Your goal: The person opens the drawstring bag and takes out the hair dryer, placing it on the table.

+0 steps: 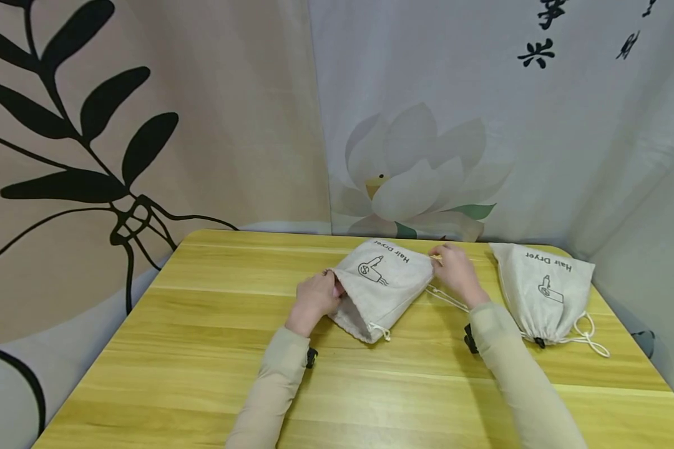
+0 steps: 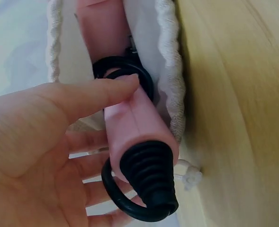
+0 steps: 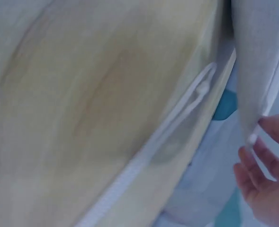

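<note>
A light cloth drawstring bag (image 1: 395, 299), printed "Hair Dryer", lies on the table with its mouth facing my left side. At that mouth my left hand (image 1: 316, 294) grips the handle of a pink hair dryer (image 2: 139, 124). In the left wrist view, the thumb lies across the handle beside a coiled black cord (image 2: 148, 85). The bag hides the dryer's far end. My right hand (image 1: 457, 272) pinches the opposite corner of the bag between thumb and fingers, as the right wrist view shows. A white drawstring (image 3: 153, 144) trails from the bag near that hand.
To the right, a second "Hair Dryer" bag (image 1: 545, 302) lies with its neck gathered and a looped white string (image 1: 590, 337) beside it. The wooden table (image 1: 202, 349) ends at a printed curtain (image 1: 247, 125) behind.
</note>
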Action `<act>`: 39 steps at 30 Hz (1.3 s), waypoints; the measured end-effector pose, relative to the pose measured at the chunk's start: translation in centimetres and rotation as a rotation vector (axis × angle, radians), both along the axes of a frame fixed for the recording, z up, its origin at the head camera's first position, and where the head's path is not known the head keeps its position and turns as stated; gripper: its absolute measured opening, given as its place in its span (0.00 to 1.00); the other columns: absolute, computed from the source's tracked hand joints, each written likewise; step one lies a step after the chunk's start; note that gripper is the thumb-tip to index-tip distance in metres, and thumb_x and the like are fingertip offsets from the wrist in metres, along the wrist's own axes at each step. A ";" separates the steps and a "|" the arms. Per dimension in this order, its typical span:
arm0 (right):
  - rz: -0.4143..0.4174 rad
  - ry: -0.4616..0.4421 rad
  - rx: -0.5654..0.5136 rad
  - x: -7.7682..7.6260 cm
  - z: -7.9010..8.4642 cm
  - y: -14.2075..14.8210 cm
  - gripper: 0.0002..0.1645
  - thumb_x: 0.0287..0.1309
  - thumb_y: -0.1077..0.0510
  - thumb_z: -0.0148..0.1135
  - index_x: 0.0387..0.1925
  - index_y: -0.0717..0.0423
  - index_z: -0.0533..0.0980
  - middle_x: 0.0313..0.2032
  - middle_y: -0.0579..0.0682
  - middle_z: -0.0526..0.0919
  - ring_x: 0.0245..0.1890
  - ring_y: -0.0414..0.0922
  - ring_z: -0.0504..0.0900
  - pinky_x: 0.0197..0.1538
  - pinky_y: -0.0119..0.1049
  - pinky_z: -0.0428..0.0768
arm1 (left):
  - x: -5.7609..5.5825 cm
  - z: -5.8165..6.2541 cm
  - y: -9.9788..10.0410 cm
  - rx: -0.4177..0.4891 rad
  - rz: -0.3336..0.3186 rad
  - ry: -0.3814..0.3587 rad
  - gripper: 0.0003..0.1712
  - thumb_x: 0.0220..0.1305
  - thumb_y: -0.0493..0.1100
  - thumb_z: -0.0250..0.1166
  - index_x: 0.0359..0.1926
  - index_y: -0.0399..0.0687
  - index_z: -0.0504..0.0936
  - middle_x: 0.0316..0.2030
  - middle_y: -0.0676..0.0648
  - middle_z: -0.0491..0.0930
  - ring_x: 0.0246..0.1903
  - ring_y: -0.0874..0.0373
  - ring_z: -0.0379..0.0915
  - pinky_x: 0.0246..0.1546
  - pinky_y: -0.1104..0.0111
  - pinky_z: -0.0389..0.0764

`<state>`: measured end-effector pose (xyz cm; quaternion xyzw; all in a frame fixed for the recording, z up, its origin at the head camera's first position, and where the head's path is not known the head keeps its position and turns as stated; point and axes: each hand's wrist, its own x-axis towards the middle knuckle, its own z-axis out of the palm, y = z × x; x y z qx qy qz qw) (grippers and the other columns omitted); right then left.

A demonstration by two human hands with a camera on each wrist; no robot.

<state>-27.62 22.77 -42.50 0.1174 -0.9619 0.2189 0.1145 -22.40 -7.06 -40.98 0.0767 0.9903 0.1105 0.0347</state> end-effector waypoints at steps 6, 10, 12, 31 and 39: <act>0.027 0.026 0.141 0.7 0.6 -1.5 0.13 0.61 0.62 0.56 0.45 0.63 0.80 0.44 0.63 0.81 0.44 0.60 0.80 0.41 0.51 0.81 | -0.3 -0.3 0.2 0.013 0.010 0.045 0.18 0.57 0.46 0.66 0.44 0.41 0.78 0.38 0.40 0.82 0.38 0.43 0.80 0.34 0.54 0.80; 0.024 -0.047 0.184 1.0 0.5 -1.9 0.14 0.62 0.61 0.54 0.46 0.62 0.80 0.42 0.61 0.81 0.40 0.58 0.81 0.36 0.50 0.81 | -0.5 -0.5 0.2 0.023 0.007 0.071 0.12 0.56 0.45 0.66 0.38 0.43 0.79 0.35 0.41 0.82 0.35 0.44 0.80 0.31 0.55 0.80; 0.033 -0.089 0.191 1.0 0.3 -1.8 0.14 0.63 0.61 0.54 0.47 0.60 0.80 0.41 0.60 0.82 0.39 0.56 0.82 0.35 0.49 0.81 | -0.5 -0.6 0.2 0.028 0.000 0.082 0.11 0.56 0.44 0.67 0.36 0.43 0.79 0.35 0.41 0.83 0.34 0.44 0.80 0.30 0.55 0.80; 0.178 -0.122 0.371 1.6 -1.1 -2.3 0.11 0.60 0.64 0.56 0.34 0.56 0.85 0.29 0.54 0.77 0.29 0.48 0.78 0.34 0.42 0.80 | -0.1 1.7 -0.5 0.074 -0.066 0.052 0.08 0.53 0.45 0.67 0.26 0.46 0.77 0.28 0.45 0.80 0.26 0.53 0.73 0.26 0.61 0.75; 0.138 -0.154 0.393 1.7 -1.0 -2.6 0.11 0.61 0.63 0.56 0.32 0.55 0.85 0.30 0.54 0.76 0.30 0.48 0.78 0.31 0.42 0.79 | 0.1 2.2 -1.2 0.099 -0.073 0.010 0.09 0.52 0.47 0.70 0.29 0.49 0.80 0.32 0.46 0.82 0.27 0.54 0.73 0.26 0.63 0.73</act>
